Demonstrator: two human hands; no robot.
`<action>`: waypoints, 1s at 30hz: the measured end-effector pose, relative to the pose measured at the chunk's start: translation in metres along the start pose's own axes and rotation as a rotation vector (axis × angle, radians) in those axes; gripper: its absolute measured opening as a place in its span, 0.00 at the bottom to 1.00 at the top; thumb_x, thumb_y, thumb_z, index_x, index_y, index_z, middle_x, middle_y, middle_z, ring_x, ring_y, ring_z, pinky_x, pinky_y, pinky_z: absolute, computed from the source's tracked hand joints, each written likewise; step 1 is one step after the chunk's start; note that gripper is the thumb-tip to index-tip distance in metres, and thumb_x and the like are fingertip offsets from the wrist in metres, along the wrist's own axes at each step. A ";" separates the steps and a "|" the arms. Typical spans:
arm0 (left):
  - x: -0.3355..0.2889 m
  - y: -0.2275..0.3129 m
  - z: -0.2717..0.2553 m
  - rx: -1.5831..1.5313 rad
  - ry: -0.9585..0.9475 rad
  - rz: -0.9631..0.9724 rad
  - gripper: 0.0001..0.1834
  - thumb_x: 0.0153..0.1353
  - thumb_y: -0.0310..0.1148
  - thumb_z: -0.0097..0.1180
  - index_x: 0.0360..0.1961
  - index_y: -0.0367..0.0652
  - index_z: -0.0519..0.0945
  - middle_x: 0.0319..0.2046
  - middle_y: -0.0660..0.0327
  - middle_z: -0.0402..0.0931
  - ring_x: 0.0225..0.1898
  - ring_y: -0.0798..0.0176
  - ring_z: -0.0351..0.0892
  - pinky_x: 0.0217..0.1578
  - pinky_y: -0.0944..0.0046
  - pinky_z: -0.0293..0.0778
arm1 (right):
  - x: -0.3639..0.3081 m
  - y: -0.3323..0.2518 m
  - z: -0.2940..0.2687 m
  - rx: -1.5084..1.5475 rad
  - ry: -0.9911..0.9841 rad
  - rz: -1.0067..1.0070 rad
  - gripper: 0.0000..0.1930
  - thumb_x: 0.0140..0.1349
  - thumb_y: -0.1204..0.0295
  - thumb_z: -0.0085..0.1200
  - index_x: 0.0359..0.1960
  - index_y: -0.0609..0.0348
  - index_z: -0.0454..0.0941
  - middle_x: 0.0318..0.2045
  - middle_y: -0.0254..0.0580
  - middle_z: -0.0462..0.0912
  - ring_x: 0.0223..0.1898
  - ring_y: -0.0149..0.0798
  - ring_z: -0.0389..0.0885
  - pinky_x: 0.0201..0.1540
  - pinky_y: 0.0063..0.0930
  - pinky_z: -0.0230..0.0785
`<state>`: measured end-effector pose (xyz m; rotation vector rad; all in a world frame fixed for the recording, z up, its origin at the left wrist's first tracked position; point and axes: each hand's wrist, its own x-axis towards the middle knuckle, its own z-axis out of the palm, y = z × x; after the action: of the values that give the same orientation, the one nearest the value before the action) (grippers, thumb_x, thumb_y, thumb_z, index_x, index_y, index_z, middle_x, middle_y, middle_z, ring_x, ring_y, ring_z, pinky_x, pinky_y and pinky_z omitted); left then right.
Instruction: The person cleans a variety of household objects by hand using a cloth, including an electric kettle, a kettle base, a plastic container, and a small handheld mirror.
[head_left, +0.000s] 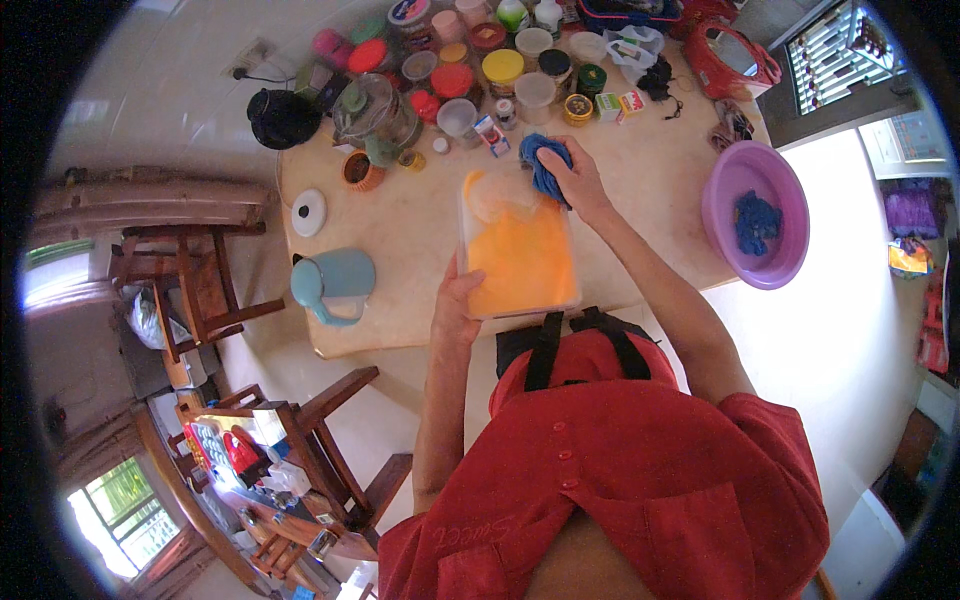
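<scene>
A clear rectangular plastic container (520, 262) with something orange-yellow inside is tilted up at the front of the table. My left hand (459, 300) grips its lower left side, thumb over the face. At the container's upper right corner, my right hand (578, 185) is closed on a bunched blue cloth (544, 165). The cloth touches or nearly touches the rim; I cannot tell which. Whether the container has its lid on is not plain. To the left stands a light blue kettle (338, 280), with a round white lid (309, 212) lying behind it.
Several lidded jars (502, 70) crowd the back of the table (640, 200), beside a glass jug (372, 118). A purple basin (756, 215) holding blue cloth sits at the right edge. An orange pot (361, 171) stands at left. Wooden chairs (195, 285) are beyond the table's left side.
</scene>
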<state>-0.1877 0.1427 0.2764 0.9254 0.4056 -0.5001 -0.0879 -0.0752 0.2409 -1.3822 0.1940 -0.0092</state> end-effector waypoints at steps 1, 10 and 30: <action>0.000 -0.001 0.001 -0.091 -0.019 -0.031 0.36 0.49 0.22 0.48 0.62 0.40 0.55 0.55 0.54 0.65 0.54 0.55 0.67 0.54 0.58 0.65 | -0.004 -0.001 0.000 -0.001 -0.001 0.000 0.14 0.60 0.65 0.52 0.42 0.62 0.70 0.32 0.34 0.75 0.28 0.27 0.72 0.32 0.22 0.68; 0.009 0.002 -0.017 -0.438 -0.177 -0.102 0.28 0.55 0.41 0.44 0.55 0.39 0.65 0.54 0.52 0.67 0.54 0.53 0.68 0.49 0.51 0.71 | -0.094 -0.031 0.023 0.088 -0.068 0.079 0.17 0.59 0.66 0.53 0.45 0.61 0.66 0.32 0.33 0.73 0.33 0.23 0.70 0.37 0.18 0.66; 0.014 -0.025 -0.008 -0.684 -0.098 -0.303 0.23 0.56 0.45 0.49 0.49 0.42 0.70 0.52 0.53 0.68 0.52 0.50 0.69 0.47 0.47 0.71 | -0.049 -0.025 0.029 0.493 0.305 0.059 0.12 0.60 0.66 0.50 0.40 0.60 0.68 0.32 0.35 0.75 0.31 0.24 0.71 0.35 0.19 0.66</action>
<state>-0.1917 0.1341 0.2484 0.1769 0.5830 -0.6244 -0.1293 -0.0457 0.2770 -0.8771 0.4557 -0.2077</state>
